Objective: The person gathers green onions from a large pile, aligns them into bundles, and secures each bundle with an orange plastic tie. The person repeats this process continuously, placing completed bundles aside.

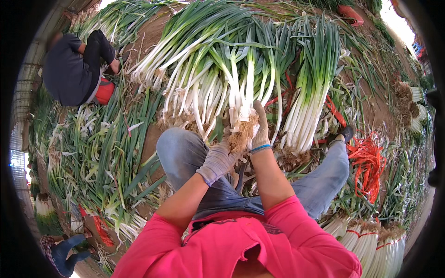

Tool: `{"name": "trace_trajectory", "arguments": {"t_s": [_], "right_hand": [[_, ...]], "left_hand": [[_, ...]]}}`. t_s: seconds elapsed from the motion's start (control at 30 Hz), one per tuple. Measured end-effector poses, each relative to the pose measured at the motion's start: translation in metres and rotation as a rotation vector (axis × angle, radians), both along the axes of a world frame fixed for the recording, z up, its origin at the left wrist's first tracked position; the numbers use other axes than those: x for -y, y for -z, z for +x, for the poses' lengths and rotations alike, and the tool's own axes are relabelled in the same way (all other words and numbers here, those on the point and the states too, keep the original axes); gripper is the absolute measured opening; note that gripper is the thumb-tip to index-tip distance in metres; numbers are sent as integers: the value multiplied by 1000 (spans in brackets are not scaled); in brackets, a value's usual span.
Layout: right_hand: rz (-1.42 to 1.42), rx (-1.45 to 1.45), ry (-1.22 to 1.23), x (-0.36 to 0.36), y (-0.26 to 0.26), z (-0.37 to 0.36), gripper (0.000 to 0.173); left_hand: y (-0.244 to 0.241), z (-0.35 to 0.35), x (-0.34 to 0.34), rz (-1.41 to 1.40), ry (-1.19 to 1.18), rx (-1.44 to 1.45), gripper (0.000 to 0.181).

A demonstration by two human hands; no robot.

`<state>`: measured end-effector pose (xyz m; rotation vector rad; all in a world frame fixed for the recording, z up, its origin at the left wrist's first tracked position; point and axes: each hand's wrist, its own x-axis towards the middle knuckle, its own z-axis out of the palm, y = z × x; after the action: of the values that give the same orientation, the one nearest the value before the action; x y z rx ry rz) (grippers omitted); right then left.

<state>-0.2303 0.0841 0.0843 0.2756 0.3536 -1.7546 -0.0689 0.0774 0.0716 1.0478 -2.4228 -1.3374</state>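
Note:
Both hands wear pale knitted gloves and hold green onions (pixel 248 83) by their white lower stalks, close to the brown roots. My left hand (pixel 220 158) grips at the root end from the left. My right hand (pixel 261 127), with a blue band at the wrist, is closed round the right side of the same stalks. Beyond them a loose heap of green onions (pixel 194 41) fans out, leaves pointing away. To the right lies a sorted pile of green onions (pixel 307 100), roots towards me, over red strapping (pixel 335 111). The fingers are partly hidden by stalks and roots.
A tangle of red strips (pixel 368 166) lies beyond my right leg. Tied bundles of green onions (pixel 377 239) stand at lower right. Stripped leaves (pixel 114 149) cover the ground at left. One person (pixel 71 69) sits at upper left; another person (pixel 66 253) is at lower left.

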Motion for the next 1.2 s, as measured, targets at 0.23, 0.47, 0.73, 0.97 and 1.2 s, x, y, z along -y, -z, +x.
{"name": "trace_trajectory", "arguments": {"t_s": [0.23, 0.47, 0.73, 0.97, 1.2], "right_hand": [[164, -149, 73, 3, -13, 0, 41], [-65, 39, 67, -12, 6, -21, 39], [-7, 4, -6, -19, 33, -18, 44], [156, -7, 16, -26, 7, -11, 45], [104, 31, -19, -35, 25, -25, 38]], "left_hand": [[-93, 32, -4, -374, 99, 218, 58], [-131, 186, 133, -599, -427, 183, 46], [-144, 174, 165, -552, -241, 874, 53], [-22, -60, 125, 384, -25, 129, 58], [15, -76, 89, 821, -365, -66, 39]]}}
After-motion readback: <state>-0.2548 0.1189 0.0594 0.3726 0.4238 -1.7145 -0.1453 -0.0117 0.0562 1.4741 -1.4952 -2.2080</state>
